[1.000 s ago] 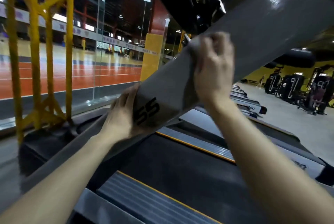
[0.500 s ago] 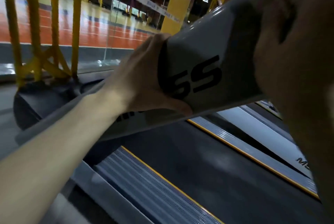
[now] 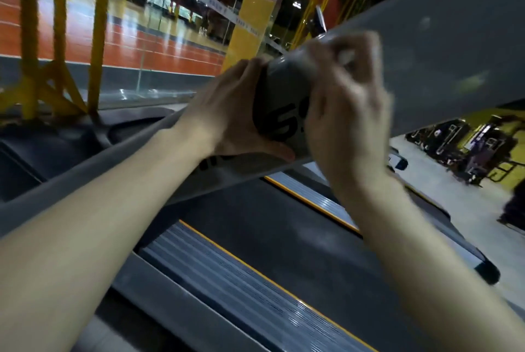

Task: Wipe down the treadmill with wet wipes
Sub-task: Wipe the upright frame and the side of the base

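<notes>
1. Located the treadmill upright [image 3: 440, 39]: grey beam slanting from lower left to upper right of the frame, black lettering partly covered by both hands.
2. Noted the left hand [image 3: 227, 113] at frame centre, wrapped round the upright with the thumb under its lower edge. Read as a firm, steadying hold.
3. Noted the right hand [image 3: 349, 113] just right of the left, fingers [image 3: 363, 47] curled over the upright's upper edge and blurred. Spotted a pale scrap among them, taken to be the wet wipe [image 3: 345, 55]; too smeared to confirm more.
4. Judged the current step: rubbing the upright beside the lettering.
5. Progress: cannot tell which surfaces are already wiped, with no wet streaks readable anywhere. Placed the task at midway at best.
6. Probably left to do: belt [image 3: 284, 238] at lower centre, ribbed side rail [image 3: 227, 280] at lower left, and the upper stretch of the upright.
</notes>
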Motion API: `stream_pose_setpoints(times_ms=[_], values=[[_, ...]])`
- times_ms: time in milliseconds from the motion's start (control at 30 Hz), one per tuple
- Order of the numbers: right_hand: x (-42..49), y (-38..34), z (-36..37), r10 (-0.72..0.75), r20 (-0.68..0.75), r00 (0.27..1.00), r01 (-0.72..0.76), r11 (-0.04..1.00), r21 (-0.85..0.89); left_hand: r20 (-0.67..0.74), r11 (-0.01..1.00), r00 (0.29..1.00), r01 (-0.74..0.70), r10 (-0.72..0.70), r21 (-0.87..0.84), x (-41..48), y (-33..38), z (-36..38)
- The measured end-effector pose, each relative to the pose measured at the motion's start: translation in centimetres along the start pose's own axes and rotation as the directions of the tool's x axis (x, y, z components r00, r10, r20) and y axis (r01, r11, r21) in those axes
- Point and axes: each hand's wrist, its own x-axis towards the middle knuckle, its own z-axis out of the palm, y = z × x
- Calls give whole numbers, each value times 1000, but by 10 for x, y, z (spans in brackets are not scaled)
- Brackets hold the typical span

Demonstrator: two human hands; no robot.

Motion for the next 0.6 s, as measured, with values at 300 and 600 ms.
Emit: stream_pose_setpoints(times_ms=[300,600], values=[[23,-41,-21,7,84,996,-9,1000,30,7,999,999,50,-50,5,-1,-3,2],[10,-40,-16,-179,172,969,142,968,206,16,999,999,46,-46,-11,-1,-2,1]])
